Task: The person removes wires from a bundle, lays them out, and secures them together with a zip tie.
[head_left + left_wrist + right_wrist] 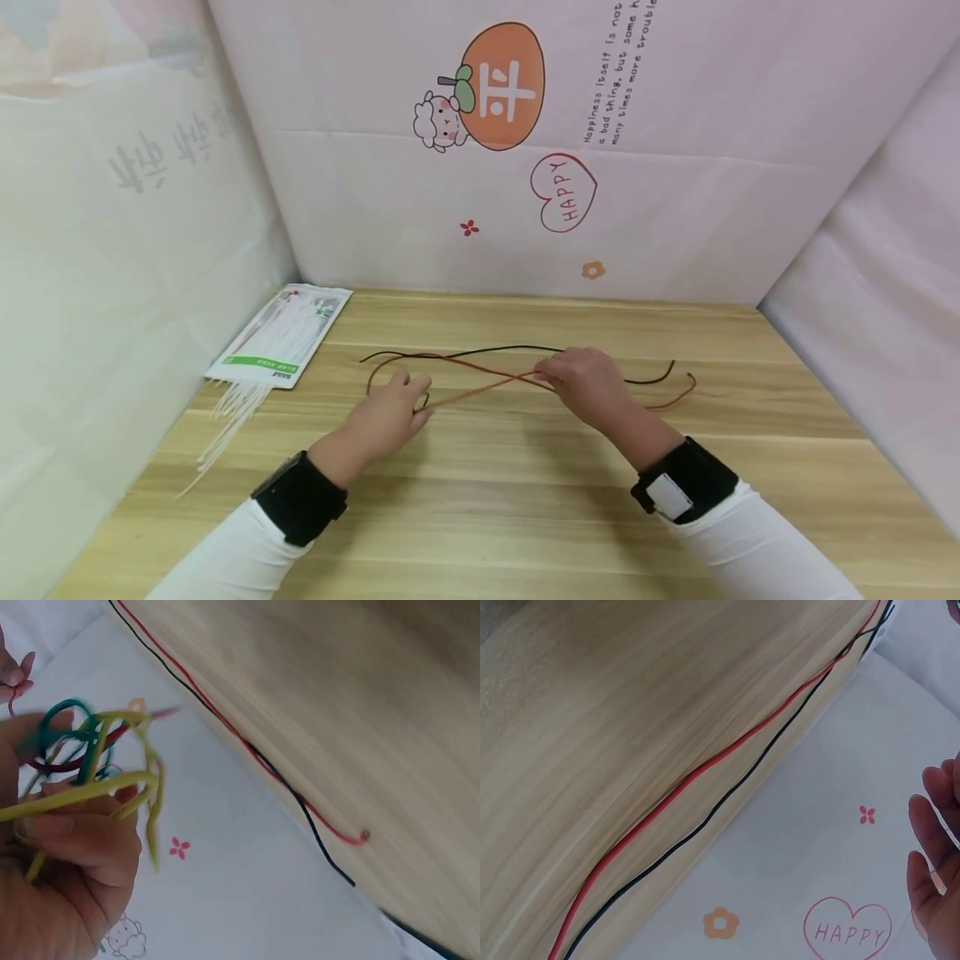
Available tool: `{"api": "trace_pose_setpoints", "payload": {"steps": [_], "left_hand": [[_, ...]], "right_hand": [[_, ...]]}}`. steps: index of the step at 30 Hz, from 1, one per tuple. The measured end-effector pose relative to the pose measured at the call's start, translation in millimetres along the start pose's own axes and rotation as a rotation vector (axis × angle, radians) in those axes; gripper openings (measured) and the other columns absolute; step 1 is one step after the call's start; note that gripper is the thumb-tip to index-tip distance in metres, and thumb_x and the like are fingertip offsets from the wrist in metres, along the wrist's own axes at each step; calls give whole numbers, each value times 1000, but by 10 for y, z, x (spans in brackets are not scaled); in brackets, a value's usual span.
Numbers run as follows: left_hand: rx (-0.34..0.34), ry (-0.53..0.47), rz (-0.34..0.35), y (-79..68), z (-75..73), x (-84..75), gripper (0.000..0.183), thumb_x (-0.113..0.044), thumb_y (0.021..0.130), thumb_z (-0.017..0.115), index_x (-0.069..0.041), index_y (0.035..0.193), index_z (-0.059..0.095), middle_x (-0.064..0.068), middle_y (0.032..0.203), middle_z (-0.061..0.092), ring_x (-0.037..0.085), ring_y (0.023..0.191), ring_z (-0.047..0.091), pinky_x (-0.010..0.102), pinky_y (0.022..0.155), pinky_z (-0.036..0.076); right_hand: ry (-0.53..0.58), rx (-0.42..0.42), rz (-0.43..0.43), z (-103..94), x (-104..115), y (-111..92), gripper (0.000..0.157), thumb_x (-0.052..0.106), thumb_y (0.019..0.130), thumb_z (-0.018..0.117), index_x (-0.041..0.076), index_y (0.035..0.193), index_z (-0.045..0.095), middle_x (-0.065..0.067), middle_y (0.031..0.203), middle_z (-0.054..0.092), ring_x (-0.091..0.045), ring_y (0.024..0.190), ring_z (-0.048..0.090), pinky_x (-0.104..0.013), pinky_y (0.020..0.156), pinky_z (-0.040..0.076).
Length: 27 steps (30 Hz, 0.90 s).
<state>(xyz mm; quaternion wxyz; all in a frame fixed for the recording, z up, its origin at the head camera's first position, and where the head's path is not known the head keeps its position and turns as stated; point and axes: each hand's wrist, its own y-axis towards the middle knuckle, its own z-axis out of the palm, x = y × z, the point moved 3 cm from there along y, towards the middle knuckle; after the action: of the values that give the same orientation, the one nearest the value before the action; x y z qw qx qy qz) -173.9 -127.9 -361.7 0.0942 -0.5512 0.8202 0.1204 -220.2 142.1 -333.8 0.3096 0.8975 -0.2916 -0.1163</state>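
My left hand [390, 417] grips a small tangle of wires; its yellow wire [90, 791], green wire [64, 709] and red strand show in the left wrist view. From there the red wire [480, 390] stretches to my right hand [588, 387], which pinches it between thumb and fingertips. Only part of the right hand [934, 877] appears at the edge of the right wrist view, its pinch hidden. Beneath and behind the hands, a black wire [517, 347] and another red wire [694, 774] lie across the table, crossing each other.
At the table's left back lies a printed plastic packet [281, 333], with thin white strips like cable ties [228, 425] spilling from its front end. Printed white cloth [360, 208] hangs behind the wooden table [487, 517] and along both sides.
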Motion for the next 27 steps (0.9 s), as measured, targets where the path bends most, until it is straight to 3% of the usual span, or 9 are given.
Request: {"api": "trace_pose_setpoints", "payload": {"steps": [2, 4, 8, 13, 22, 27], "left_hand": [[-61, 78, 52, -10, -12, 37, 14, -26, 98, 58, -14, 103, 53, 7, 82, 46, 13, 50, 41, 26, 43, 35], [-110, 155, 98, -29, -27, 92, 8, -25, 98, 57, -17, 98, 53, 3, 76, 45, 13, 49, 40, 27, 42, 33], [-142, 233, 129, -79, -82, 203, 12, -27, 94, 59, -18, 86, 57, 0, 72, 47, 14, 54, 45, 30, 45, 36], [-198, 315, 142, -118, -167, 346, 14, -26, 87, 68, -15, 79, 64, 1, 73, 59, 21, 66, 56, 36, 53, 47], [-122, 425, 40, -249, -249, 802, 13, -24, 87, 67, -13, 80, 66, 1, 76, 67, 22, 74, 55, 36, 63, 49], [-106, 491, 23, -297, -265, 1004, 12, -23, 87, 68, -13, 80, 67, 3, 79, 68, 24, 80, 54, 37, 66, 44]], "right_hand": [[-6, 8, 30, -5, -29, -7, 11, 8, 74, 80, 8, 84, 75, -3, 73, 71, -18, 63, 66, -33, 57, 53], [-9, 24, 57, -7, -44, -12, 11, 7, 74, 80, 10, 84, 75, -2, 74, 71, -18, 64, 66, -32, 56, 52], [-5, 71, 51, 38, -16, -3, 9, 10, 76, 79, 12, 85, 76, 0, 76, 72, -17, 67, 67, -32, 58, 54], [-1, 75, -9, 144, 53, 31, 9, 13, 77, 79, 11, 86, 76, -1, 79, 73, -16, 71, 69, -31, 61, 55], [42, 183, 52, 361, 119, 77, 3, 12, 82, 75, 11, 85, 74, 1, 77, 71, -14, 70, 67, -29, 62, 53], [56, 233, 16, 506, 262, 201, 5, 13, 86, 71, 9, 87, 75, 0, 79, 71, -14, 73, 68, -27, 65, 53]]}}
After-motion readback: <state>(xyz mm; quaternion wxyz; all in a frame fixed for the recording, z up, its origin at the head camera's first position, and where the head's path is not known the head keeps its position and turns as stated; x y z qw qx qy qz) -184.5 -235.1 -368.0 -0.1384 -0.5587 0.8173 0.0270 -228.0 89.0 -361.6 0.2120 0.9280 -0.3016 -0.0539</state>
